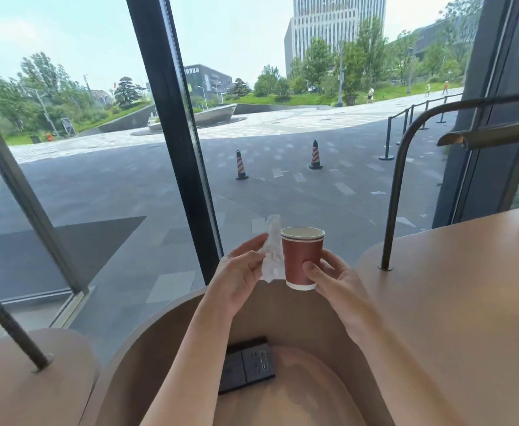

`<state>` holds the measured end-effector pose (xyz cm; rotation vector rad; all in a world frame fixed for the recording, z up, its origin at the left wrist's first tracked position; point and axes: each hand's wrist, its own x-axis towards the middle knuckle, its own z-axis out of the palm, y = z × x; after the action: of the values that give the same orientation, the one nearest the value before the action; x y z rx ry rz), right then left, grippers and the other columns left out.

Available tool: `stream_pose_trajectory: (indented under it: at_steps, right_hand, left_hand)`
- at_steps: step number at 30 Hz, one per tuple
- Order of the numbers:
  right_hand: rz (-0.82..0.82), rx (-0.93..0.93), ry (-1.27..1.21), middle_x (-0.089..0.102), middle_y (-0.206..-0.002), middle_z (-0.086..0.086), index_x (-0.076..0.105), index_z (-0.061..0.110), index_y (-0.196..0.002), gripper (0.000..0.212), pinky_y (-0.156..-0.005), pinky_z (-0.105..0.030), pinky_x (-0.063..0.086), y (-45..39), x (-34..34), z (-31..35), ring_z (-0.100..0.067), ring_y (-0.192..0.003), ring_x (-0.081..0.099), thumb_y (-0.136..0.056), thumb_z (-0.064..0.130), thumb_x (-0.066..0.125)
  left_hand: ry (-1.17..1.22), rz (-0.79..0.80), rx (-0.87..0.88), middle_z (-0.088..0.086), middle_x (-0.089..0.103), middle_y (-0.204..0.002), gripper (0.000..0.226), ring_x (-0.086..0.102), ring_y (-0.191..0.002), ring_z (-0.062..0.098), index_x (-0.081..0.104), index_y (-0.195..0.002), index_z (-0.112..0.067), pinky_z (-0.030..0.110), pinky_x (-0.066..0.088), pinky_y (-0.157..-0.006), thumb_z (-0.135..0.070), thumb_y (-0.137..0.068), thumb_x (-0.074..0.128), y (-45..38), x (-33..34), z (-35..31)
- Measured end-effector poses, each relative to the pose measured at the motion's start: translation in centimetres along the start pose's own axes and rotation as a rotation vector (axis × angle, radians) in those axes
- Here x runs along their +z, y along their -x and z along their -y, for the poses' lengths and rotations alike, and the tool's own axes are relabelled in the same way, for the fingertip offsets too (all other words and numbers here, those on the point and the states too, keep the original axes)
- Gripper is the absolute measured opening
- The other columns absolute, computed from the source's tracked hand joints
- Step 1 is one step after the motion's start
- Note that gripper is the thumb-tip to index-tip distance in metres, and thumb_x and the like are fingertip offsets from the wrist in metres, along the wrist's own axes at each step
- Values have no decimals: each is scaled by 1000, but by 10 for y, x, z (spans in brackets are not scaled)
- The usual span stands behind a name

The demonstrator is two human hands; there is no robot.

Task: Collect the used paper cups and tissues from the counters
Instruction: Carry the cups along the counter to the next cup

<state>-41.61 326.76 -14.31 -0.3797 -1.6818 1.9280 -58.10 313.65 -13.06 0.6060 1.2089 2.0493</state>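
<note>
A red paper cup [301,259] with a white rim is held upright in the air in front of the window, gripped around its lower half by my right hand [332,279]. Its rim looks doubled, as if two cups are nested. Just left of it, a crumpled white tissue [272,250] stands upright, pinched between the fingers of my left hand [236,272]. The tissue touches the cup's left side. Both are raised above the curved wooden counter [451,287].
The tan counter curves around a recess with a black power socket panel [247,367]. A metal lamp post [396,192] rises from the right counter, and another post [9,327] stands on the left counter section. Large window panes with dark frames stand directly ahead.
</note>
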Motion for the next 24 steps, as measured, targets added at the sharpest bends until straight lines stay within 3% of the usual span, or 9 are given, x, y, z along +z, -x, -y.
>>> stream_pose_trajectory:
  at_steps: [3,7,10,16,20,24]
  right_hand:
    - [8,-48,-17,80,-103,8,66,26,-125,52,-84,-24,55,-6,1,20,-5,-94,75,-75,36,75]
    - [3,-102,-28,81,-101,3,67,23,-123,54,-93,-34,53,-19,2,43,-15,-98,76,-71,35,75]
    - [28,-155,-29,81,-99,4,67,23,-120,49,-82,-25,59,-29,1,60,-12,-91,77,-72,31,74]
    - [60,-249,-5,81,-95,5,69,26,-112,39,-79,-24,61,-40,-5,98,-11,-86,78,-73,27,72]
    - [66,-277,38,81,-97,4,69,26,-114,42,-77,-20,60,-44,-8,113,-11,-87,78,-73,30,73]
    - [82,-285,91,81,-99,2,69,26,-117,47,-87,-30,57,-45,-7,122,-14,-91,77,-72,36,73]
  left_hand:
    - [-34,16,82,18,76,-107,36,77,-82,23,78,-114,-4,26,61,-69,8,-80,72,1,22,-26]
    - [-174,86,195,15,77,-114,38,76,-97,24,79,-114,-11,28,60,-81,-7,-76,81,7,55,-57]
    - [-375,7,290,5,78,-113,32,74,-106,25,80,-112,-20,29,57,-85,-22,-80,83,7,78,-73]
    - [-488,-78,396,7,79,-103,25,74,-102,27,79,-108,-10,36,61,-87,-29,-92,73,2,102,-100]
    - [-494,-128,455,2,79,-99,26,74,-96,19,80,-100,-14,26,58,-77,-37,-90,72,-4,112,-121]
    - [-558,-116,511,-4,78,-97,25,72,-88,7,79,-102,-15,14,53,-66,-37,-92,71,-11,123,-141]
